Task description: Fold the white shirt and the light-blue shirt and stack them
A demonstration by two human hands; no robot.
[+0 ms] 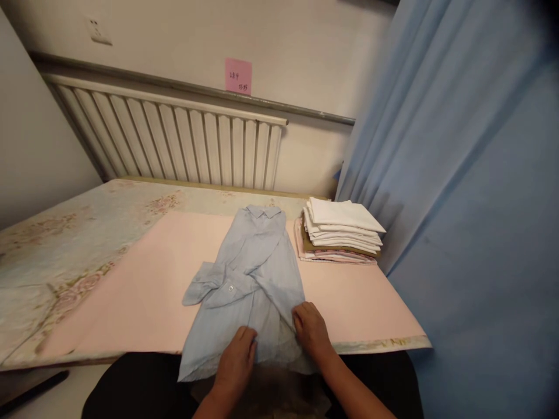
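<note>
A light blue shirt [255, 273] lies face down on a pink sheet [148, 285] with its collar at the far end and both sleeves folded across its back. My left hand [238, 358] grips the shirt's bottom hem near the table's front edge, fingers curled into the cloth. My right hand [311, 329] pinches the hem's right side a little farther in. The hem hangs slightly over the table edge.
A stack of folded clothes [340, 238], mostly white, sits at the back right of the table. A blue curtain [471, 192] hangs on the right. A radiator [174, 137] runs along the wall behind. The floral tablecloth [65, 233] covers the left side.
</note>
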